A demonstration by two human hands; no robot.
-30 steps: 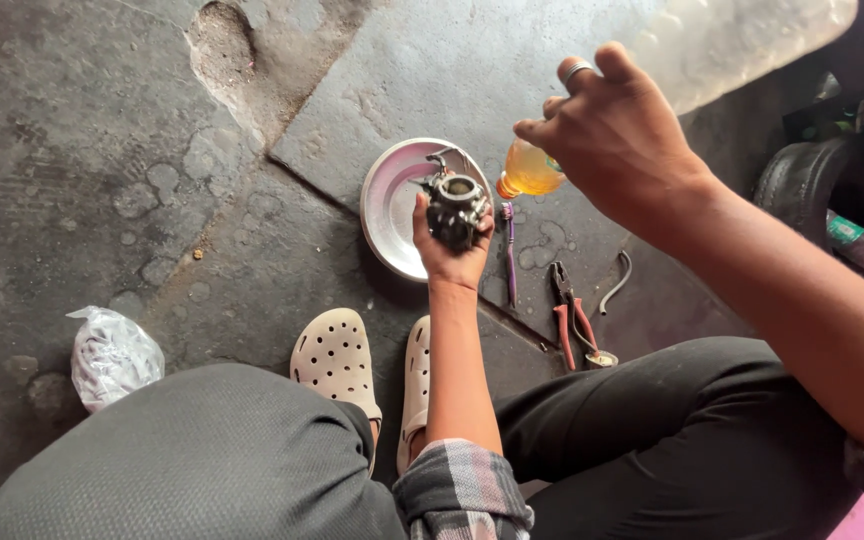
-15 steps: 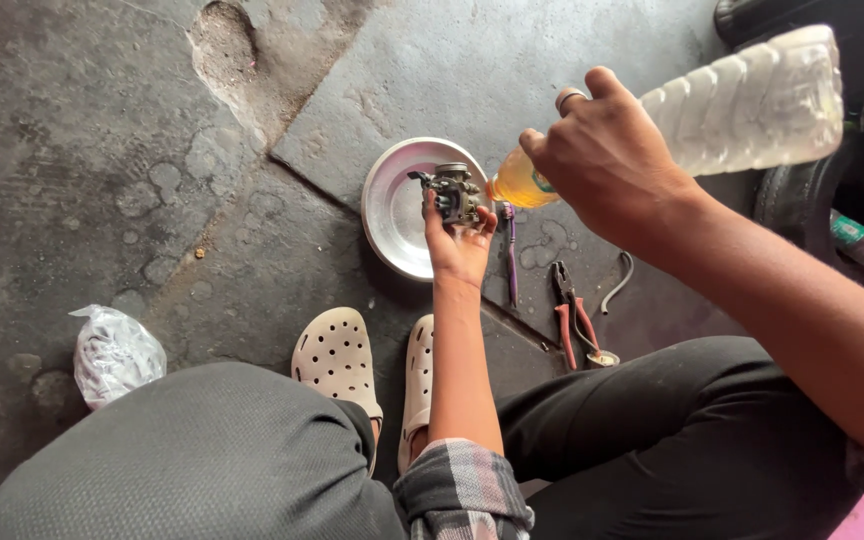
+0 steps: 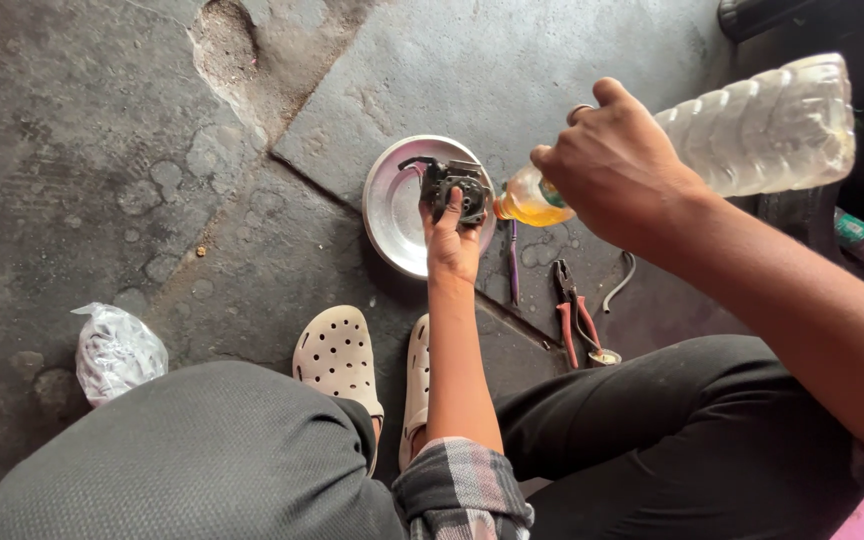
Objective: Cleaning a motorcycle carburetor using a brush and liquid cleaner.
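My left hand [image 3: 450, 245] has its grip tight on a small dark metal part [image 3: 455, 187], held over the round metal plate [image 3: 395, 215] on the floor. My right hand [image 3: 617, 165] squeezes a tipped plastic bottle [image 3: 752, 125], its mouth beside the part.

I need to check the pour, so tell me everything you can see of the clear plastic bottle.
The clear ribbed plastic bottle is tipped neck-down to the left, gripped near its neck by the right hand. Yellow-orange liquid pools at the neck; the rest looks nearly empty. Its mouth meets the dark metal engine part that the left hand holds above the round metal dish.
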